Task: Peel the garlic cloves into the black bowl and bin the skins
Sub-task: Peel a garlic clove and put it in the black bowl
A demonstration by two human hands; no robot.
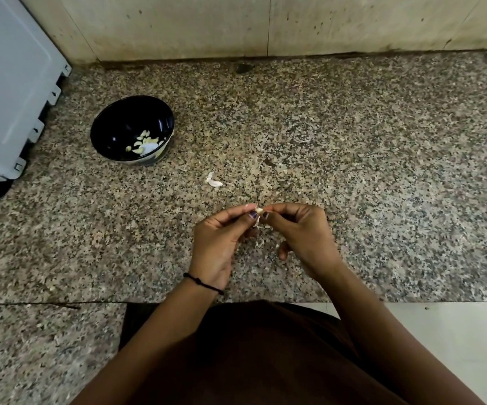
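Garlic clove (259, 211) is being pinched between left hand (219, 244) and right hand (300, 235) fingertips, should be pulling skin off cleanly, then dropping it in black bowl (132, 130).

Soft, even light is falling on the counter (353, 135). Small white spots are shining inside the bowl (119, 124). The edges are bending, and the bottom is looking dark.

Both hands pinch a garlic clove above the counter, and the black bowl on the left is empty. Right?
Not quite. The head view shows several peeled cloves lying in the black bowl. The rest holds: the left hand and right hand both pinch a garlic clove above the counter.
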